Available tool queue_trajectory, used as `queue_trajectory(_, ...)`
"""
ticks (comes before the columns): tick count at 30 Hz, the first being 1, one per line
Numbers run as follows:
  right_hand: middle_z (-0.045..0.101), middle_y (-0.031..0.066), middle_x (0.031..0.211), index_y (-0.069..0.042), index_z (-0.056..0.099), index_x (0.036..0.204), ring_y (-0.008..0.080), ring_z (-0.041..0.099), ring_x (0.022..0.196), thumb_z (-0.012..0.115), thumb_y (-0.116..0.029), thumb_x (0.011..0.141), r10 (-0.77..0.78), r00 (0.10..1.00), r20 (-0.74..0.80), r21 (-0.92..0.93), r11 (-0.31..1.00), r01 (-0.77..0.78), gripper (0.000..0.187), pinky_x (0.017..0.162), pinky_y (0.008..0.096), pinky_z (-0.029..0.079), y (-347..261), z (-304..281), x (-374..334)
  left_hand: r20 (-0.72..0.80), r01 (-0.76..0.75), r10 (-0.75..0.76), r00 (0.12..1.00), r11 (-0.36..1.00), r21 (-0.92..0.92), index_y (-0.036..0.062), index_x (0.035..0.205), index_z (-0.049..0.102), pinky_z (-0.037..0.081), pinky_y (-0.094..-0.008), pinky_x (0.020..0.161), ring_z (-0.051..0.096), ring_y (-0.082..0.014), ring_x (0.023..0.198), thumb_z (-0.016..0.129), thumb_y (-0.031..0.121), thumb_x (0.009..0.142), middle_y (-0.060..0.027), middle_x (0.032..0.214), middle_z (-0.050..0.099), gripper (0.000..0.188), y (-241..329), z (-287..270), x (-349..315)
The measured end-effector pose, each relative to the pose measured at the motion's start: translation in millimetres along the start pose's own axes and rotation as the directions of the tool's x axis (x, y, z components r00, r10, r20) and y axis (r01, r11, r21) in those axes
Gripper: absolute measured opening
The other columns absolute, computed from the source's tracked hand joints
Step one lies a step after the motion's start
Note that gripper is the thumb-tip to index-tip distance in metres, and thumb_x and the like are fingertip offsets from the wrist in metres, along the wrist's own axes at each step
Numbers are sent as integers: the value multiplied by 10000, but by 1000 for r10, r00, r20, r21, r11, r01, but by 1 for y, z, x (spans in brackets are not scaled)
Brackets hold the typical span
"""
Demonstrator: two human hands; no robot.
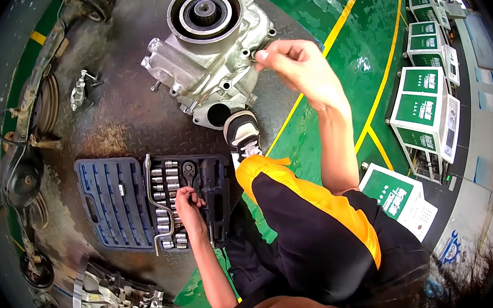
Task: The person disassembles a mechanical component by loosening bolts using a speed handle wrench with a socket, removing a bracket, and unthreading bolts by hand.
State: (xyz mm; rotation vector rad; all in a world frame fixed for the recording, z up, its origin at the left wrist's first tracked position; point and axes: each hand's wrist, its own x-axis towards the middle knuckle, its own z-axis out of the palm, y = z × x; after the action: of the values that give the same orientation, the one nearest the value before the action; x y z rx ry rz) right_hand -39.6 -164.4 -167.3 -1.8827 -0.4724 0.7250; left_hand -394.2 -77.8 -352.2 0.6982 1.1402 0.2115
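My left hand [189,207] reaches into an open socket set case [217,174], its fingers curled together among the chrome sockets [162,220]. What it grips there, if anything, is hidden. A ratchet [189,170] lies just above those fingers, and a long cranked steel handle [150,193] stretches along the case hinge. My right hand [297,66] is pinched at the right edge of a silver gearbox housing [190,64], beside a bolt hole. Anything between those fingertips is too small to name. The housing has a round opening on top with a splined shaft [205,9] in it.
One small socket [122,190] rests on the ribbed case lid [101,212]. My shoe [242,133] is against the housing's lower flange. A metal bracket-like part [81,90], a cutaway gearbox [116,306] and a long axle [32,121] lie leftward. White-and-green cabinets [423,107] line the right.
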Motion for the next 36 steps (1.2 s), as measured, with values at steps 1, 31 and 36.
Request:
queue_trajectory(1,499,-87,618,-41,715,861,-1,323,493,631,-232,949,17,998,-64,125,992,-9,227,455,216,219,3,0,-1,-4,2,-2,1000,1000,0,49,941,537,422,-302,639,411,-126,636,436,174,978,-8,714,413,165,0,0,-1)
queue_trajectory(31,575,-41,686,-8,700,820,42,456,669,634,-296,958,58,998,11,84,995,-59,326,627,226,362,2,11,-3,32,-3,4,999,999,-34,51,910,540,416,-270,607,407,-105,601,406,124,965,3,695,427,163,1,31,8)
queue_trajectory(36,571,-48,680,-10,704,825,42,449,666,641,-274,951,145,989,-28,51,988,-144,299,620,228,357,-4,14,-6,45,35,-33,998,999,-39,54,915,541,419,-284,623,413,-111,616,417,131,958,1,701,424,152,-2,41,11)
